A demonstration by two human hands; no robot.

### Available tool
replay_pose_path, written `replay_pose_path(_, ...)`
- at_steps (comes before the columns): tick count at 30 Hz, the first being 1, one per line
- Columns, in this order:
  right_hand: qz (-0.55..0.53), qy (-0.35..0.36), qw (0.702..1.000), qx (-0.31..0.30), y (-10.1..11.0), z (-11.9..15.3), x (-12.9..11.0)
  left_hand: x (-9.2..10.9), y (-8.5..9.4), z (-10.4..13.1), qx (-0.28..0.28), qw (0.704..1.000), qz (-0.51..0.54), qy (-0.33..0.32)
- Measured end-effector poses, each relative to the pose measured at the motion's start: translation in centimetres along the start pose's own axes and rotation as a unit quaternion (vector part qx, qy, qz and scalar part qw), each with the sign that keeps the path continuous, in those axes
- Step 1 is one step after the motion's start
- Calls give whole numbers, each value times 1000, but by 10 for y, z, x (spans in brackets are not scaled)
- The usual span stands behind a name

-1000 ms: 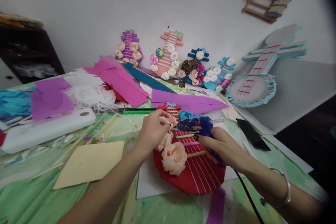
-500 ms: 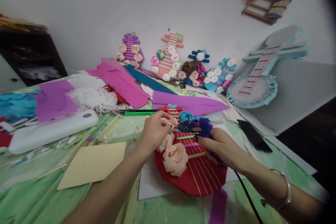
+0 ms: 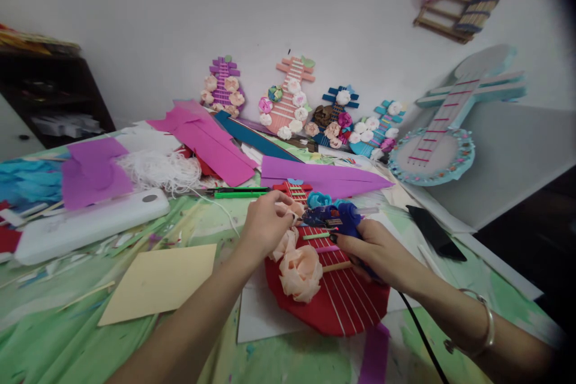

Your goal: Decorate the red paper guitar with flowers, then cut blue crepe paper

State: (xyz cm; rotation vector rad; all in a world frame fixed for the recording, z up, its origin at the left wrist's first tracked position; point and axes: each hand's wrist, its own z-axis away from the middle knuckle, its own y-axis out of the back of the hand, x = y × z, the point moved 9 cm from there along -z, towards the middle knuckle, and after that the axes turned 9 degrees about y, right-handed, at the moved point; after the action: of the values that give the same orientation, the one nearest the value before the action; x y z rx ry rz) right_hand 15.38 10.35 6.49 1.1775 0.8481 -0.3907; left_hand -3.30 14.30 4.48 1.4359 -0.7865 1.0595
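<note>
A red paper lute [image 3: 351, 312] with white strings and coloured strips lies flat in front of me. Two peach paper flowers [image 3: 300, 273] sit on its left side, one above the other. My left hand [image 3: 269, 225] has its fingers closed on another peach paper flower [image 3: 294, 210] near the neck; the fingers cover part of it. In my right hand [image 3: 382, 252] is a blue glue gun [image 3: 346, 218], held over the lute. Its nozzle points left, right by my left fingertips. Turquoise paper flowers [image 3: 318, 199] show behind the glue gun.
Finished paper lutes [image 3: 284, 109] lean on the wall, with a large pale blue one [image 3: 450, 126] at right. A phone [image 3: 435, 233] lies right. Purple paper [image 3: 324, 175], a green cutter [image 3: 240, 193], white string [image 3: 159, 169] and a yellow card [image 3: 157, 282] lie about.
The glue gun and my right hand have shifted very slightly to the left. My left hand stays in place on the peach flower.
</note>
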Motion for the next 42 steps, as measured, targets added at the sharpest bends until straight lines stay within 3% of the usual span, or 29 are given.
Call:
replay_pose_path(13, 36, -18, 999, 11, 4, 3, 1, 2, 1, 1, 2, 1000, -4, 8)
replay_pose_path(29, -1, -9, 999, 42, 6, 0, -5, 1, 0, 1, -1, 1000, 12, 7)
replay_pose_path(42, -1, -12, 1000, 15, 1, -1, -7, -2, -7, -2, -20, 998, 57, 0)
